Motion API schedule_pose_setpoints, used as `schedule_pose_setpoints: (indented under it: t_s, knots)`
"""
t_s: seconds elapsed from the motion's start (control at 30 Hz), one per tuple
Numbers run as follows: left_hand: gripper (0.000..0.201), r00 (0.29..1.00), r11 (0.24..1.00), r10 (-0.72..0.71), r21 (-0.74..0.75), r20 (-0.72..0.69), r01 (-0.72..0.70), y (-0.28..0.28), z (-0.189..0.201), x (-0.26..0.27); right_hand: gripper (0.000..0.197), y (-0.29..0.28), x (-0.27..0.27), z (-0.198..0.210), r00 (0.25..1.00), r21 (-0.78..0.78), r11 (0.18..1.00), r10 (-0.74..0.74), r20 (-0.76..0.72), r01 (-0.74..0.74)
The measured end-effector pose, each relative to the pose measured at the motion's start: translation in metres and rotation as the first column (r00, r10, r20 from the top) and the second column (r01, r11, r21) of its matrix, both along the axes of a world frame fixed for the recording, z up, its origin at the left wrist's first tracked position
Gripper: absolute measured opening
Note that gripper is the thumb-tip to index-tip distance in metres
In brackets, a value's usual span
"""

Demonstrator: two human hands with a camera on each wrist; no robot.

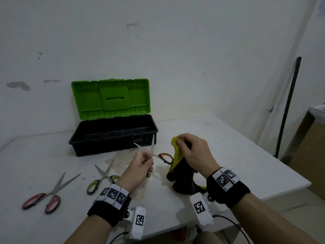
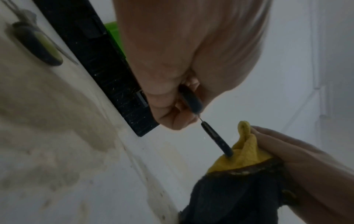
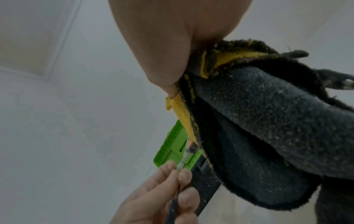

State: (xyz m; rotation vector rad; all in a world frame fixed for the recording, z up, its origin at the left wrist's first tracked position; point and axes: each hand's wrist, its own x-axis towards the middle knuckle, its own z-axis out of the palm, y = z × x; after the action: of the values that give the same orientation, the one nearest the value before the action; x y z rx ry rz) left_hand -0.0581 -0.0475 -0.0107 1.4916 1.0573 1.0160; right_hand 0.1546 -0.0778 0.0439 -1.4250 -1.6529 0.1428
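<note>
My left hand grips a pair of open scissors with orange-and-black handles. Its fingers curl around the pivot and one handle, and the blades point up and away toward the toolbox. The free handle loop touches a yellow-and-black cloth. My right hand pinches the yellow top edge of the cloth and holds it upright, its lower end resting on the table. In the right wrist view my left hand's fingers pinch the scissors beside the cloth's edge.
A black toolbox stands open behind the hands with its green lid raised. Green-handled scissors and red-handled scissors lie open on the white table at the left. A dark pole leans on the right wall.
</note>
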Motion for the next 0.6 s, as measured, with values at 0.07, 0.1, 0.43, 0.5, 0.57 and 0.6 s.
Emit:
schedule_pose_setpoints:
  t_s: [0.07,0.1,0.43,0.5,0.57,0.6]
  knots:
    - [0.016,0.999,1.0,-0.019,-0.002,-0.032,0.019,0.0,0.001,-0.004,0.014,0.0,0.003,0.002,0.998,-0.047,0.998,0.041,-0.051,-0.043]
    - [0.02,0.999,0.999,-0.034,-0.016,-0.038,0.033,0.0,0.001,-0.005,0.015,0.0,0.004,0.003,0.995,-0.08,0.994,0.067,-0.075,-0.073]
    - [0.016,0.995,0.999,0.05,-0.002,-0.086,-0.051,0.005,0.003,-0.004,0.025,-0.011,-0.002,0.001,0.974,-0.334,0.915,0.214,-0.077,-0.227]
    - [0.02,0.998,0.999,0.016,-0.034,-0.053,-0.018,0.005,0.004,-0.003,0.026,-0.011,-0.005,-0.002,0.973,-0.245,0.945,0.228,0.025,-0.215]
    - [0.019,0.999,0.995,-0.031,-0.09,0.013,0.032,0.003,0.005,-0.002,0.02,-0.011,-0.011,-0.006,0.963,-0.144,0.958,0.259,0.066,-0.248]
    - [0.018,0.998,0.992,-0.054,-0.114,0.042,0.058,0.003,0.005,-0.001,0.017,-0.01,-0.013,-0.009,0.955,-0.105,0.955,0.286,0.084,-0.276]
